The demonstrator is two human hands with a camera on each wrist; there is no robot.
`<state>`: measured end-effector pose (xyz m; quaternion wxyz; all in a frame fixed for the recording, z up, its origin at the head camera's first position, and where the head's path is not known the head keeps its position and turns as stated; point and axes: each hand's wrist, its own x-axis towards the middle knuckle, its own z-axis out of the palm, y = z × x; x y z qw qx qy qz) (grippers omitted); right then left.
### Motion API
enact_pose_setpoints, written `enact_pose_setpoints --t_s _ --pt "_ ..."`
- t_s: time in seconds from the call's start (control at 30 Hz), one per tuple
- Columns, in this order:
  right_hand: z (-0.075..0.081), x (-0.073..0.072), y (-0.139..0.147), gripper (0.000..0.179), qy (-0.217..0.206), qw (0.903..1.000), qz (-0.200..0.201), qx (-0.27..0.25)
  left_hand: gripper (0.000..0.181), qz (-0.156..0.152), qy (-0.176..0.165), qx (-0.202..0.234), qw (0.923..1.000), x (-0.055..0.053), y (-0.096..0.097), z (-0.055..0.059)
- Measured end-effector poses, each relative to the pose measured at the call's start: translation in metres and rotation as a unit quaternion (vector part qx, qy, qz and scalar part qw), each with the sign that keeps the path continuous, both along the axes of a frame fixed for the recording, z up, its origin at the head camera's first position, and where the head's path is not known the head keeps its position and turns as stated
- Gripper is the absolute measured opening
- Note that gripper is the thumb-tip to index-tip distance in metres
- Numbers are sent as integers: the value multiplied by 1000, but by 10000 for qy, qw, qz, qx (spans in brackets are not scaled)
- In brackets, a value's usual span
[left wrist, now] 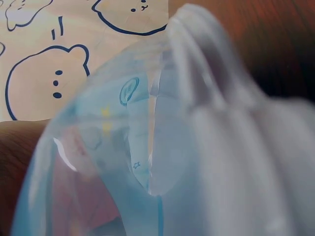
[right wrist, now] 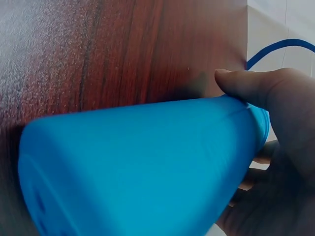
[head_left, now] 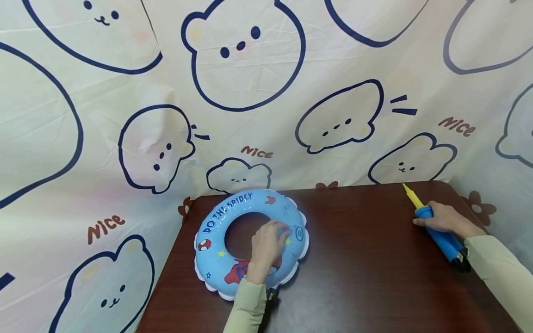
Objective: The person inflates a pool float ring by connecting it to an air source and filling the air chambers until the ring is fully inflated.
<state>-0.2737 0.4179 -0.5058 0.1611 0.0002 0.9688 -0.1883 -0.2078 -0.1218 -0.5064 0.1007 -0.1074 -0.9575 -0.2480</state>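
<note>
A light blue inflated swim ring (head_left: 213, 261) with cartoon prints and a white scalloped edge lies on the table. Over its right inner side my left hand (head_left: 265, 246) bends its fingers onto the ring, pinching at its surface. The left wrist view is filled by the ring's translucent blue wall (left wrist: 93, 162) and white frill (left wrist: 246, 157); the hand is out of that view. At the right, my right hand (head_left: 449, 218) grips a blue hand pump (head_left: 442, 241) near its front end. Its yellow nozzle (head_left: 413, 197) points to the back left. Thumb and fingers wrap the pump body (right wrist: 133, 162) in the right wrist view.
Dark brown wood table (head_left: 354, 263) spreads between the ring and the pump. Behind and at the sides hangs a pale cloth (head_left: 341, 60) printed with bear outlines, meeting the table's far edge.
</note>
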Motion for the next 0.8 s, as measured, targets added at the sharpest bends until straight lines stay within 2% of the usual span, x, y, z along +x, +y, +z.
enact_pose_setpoints --t_s 0.7,0.8 --pt "0 5 1 116 66 9999 -79 -9 23 -48 -80 113 9999 0 0 -1" --pt "1 5 1 118 230 9996 -123 79 22 -64 -42 119 9999 0 0 -1"
